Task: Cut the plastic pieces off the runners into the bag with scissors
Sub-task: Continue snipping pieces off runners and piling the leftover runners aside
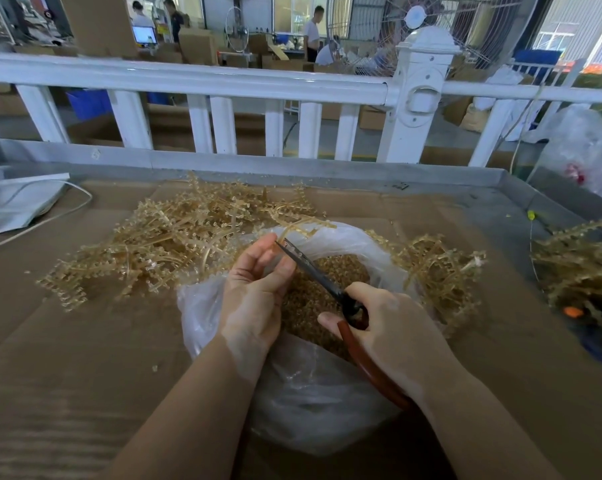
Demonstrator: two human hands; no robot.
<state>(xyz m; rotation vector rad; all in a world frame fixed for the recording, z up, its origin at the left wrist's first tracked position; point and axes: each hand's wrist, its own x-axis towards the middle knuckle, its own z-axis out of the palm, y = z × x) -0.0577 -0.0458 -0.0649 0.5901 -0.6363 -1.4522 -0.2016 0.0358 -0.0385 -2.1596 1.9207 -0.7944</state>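
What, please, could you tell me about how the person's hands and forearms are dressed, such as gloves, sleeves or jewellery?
Both hands are bare: the left hand and the right hand wear no gloves, and no rings show on the visible fingers. Both forearms are uncovered as far as the bottom of the picture, with no sleeve edge, watch or bracelet in view.

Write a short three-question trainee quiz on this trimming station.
1. True or false: the scissors are in the left hand.
2. Where do the cut pieces collect? A) cardboard box B) clear plastic bag C) blue crate
3. Fill in: the left hand holds a runner over the open ___.

Key
1. False: the right hand has its grip on them.
2. B
3. bag
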